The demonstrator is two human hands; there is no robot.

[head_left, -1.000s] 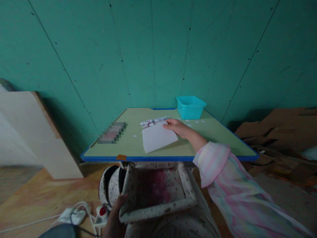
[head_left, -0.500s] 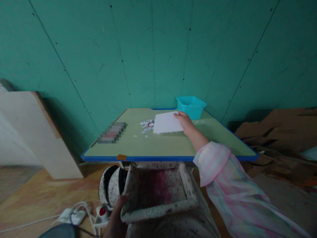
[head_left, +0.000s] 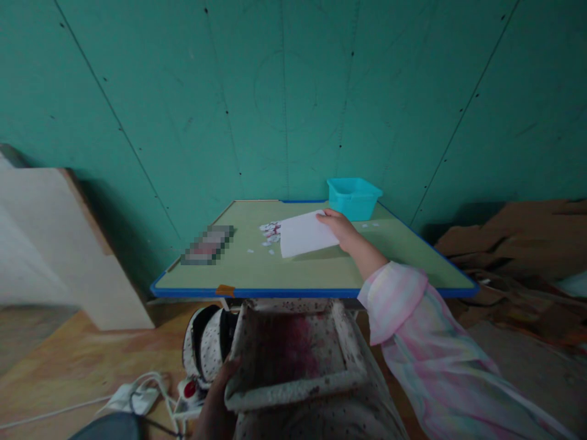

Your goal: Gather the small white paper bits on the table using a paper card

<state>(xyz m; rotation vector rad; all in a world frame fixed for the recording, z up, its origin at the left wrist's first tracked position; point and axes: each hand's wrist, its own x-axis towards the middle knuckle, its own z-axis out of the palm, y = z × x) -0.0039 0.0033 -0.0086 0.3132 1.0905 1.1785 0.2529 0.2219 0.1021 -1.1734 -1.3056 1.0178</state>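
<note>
My right hand [head_left: 337, 226] is closed on the right edge of a thin white card with rounded corners [head_left: 307, 234], tilted above the table. Behind the card's left edge lies a small pile of white jigsaw-like pieces with dark red print [head_left: 270, 230], partly hidden; a few loose bits lie around it. Low in the view, my left hand [head_left: 219, 391] is closed against the left side of a spotted, cloth-covered tray [head_left: 293, 391] with a raised rim and a reddish stain inside. Most of that hand's fingers are hidden.
A turquoise basket [head_left: 353, 201] stands at the back right of the blue-edged table [head_left: 257, 275]. A blurred-out flat item [head_left: 207, 245] lies at the left. Below left are a power strip with cables [head_left: 132, 398] and a spotted round object [head_left: 206, 345]. Cardboard [head_left: 518, 238] is heaped at right.
The white card has tilted, its left end dropping toward me, and my right hand has shifted slightly left. My left hand and the tray stay put.
</note>
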